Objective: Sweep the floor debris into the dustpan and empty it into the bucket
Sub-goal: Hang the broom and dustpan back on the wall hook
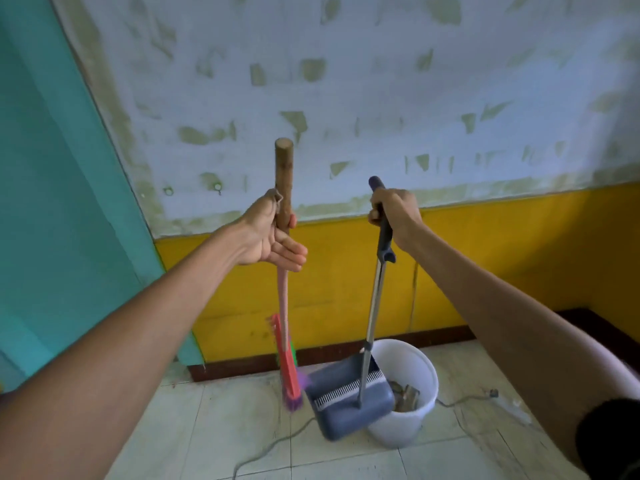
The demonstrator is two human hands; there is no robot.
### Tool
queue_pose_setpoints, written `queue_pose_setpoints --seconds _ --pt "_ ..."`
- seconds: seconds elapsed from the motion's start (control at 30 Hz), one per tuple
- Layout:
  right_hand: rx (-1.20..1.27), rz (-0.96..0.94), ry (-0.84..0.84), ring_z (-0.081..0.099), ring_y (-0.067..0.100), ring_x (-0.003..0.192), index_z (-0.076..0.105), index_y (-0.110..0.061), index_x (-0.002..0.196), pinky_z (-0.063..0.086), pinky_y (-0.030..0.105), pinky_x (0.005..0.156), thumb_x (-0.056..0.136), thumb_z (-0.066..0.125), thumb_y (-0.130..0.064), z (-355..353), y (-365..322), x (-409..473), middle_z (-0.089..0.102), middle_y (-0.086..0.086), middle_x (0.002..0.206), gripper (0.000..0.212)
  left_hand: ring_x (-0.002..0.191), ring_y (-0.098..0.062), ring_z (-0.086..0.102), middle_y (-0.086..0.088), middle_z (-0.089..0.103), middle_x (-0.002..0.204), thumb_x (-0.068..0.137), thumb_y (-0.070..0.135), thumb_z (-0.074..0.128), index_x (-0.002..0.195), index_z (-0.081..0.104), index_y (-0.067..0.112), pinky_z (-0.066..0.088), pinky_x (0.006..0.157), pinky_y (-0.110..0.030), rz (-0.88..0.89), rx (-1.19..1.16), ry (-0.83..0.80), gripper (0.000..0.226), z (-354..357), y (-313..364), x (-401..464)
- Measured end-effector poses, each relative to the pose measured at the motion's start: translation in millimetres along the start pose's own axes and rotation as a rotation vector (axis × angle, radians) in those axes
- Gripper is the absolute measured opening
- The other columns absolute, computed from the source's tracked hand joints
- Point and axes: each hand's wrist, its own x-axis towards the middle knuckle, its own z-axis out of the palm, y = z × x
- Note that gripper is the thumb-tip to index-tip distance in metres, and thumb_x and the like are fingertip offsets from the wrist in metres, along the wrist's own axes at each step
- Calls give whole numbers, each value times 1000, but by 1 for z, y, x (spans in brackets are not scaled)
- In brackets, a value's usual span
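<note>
My left hand grips the wooden top of a broom handle; the broom's red head with purple bristles hangs just above the floor. My right hand grips the blue top of a long metal dustpan handle. The blue-grey dustpan is lifted and tilted, its right edge over the rim of a white bucket. Some debris lies inside the bucket.
A grey cable snakes over the pale floor tiles past the bucket. A yellow and white wall with a dark skirting stands close behind. A teal panel fills the left side.
</note>
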Motion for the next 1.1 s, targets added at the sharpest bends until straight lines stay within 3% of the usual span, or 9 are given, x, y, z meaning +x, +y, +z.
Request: queue_pose_setpoints --seconds 0.17,0.23,0.33,0.43,0.57,0.7,0.8,0.97,1.1 --pt "14 48 -192 70 23 88 64 3 103 52 41 78 81 66 -12 72 45 36 74 10 93 27 86 -50 68 -42 65 90 87 77 18 90 44 10 56 77 -56 44 -52 -65 73 -65 -7 34" --pt "4 11 -323 59 20 114 50 -9 131 49 43 88 82 70 -19 99 57 50 60 -1 129 53 99 -46 66 -41 65 97 79 84 21 102 43 9 49 90 -55 93 -16 -166 81 -97 -4 48" --pt "46 -28 -484 58 20 119 38 -27 138 52 50 90 85 69 -18 136 64 68 44 -15 142 62 95 -38 70 -33 70 92 85 64 50 115 42 8 51 90 -48 175 163 -150 64 -136 6 63" --pt "-7 -50 -547 71 27 99 35 -36 135 59 48 78 90 66 -35 170 66 78 56 -15 130 54 71 -26 75 -18 74 69 96 42 53 109 55 3 60 67 -33 330 486 92 41 -164 25 74" --pt "-159 -55 -307 67 18 57 32 -42 133 51 27 45 92 52 -54 214 74 94 62 0 77 48 52 -13 70 -1 70 56 89 42 60 77 65 13 60 54 -29 475 846 252 32 -189 39 84" --pt "-195 -101 -146 40 16 41 45 -13 90 36 28 42 91 55 -45 253 82 123 42 2 55 33 43 -18 67 -4 67 50 82 29 60 60 60 3 55 43 -26 619 776 322 34 -194 51 96" --pt "-131 -6 -276 44 21 52 50 -11 66 36 33 51 84 63 -21 272 86 146 49 2 50 25 34 -18 60 -8 57 41 72 30 58 51 53 0 49 36 -23 765 733 429 37 -199 71 109" --pt "-16 -4 -666 72 26 74 57 -14 101 55 32 63 94 59 -35 290 93 172 60 2 77 22 32 -9 29 8 28 35 70 25 57 43 35 12 26 34 -19 954 548 766 38 -206 106 138" --pt "-160 -109 -621 70 18 59 52 -27 113 49 23 45 88 45 -65 303 87 187 61 -2 63 46 33 -29 53 11 29 32 72 17 58 43 35 13 35 31 -15 997 380 829 37 -203 125 168"
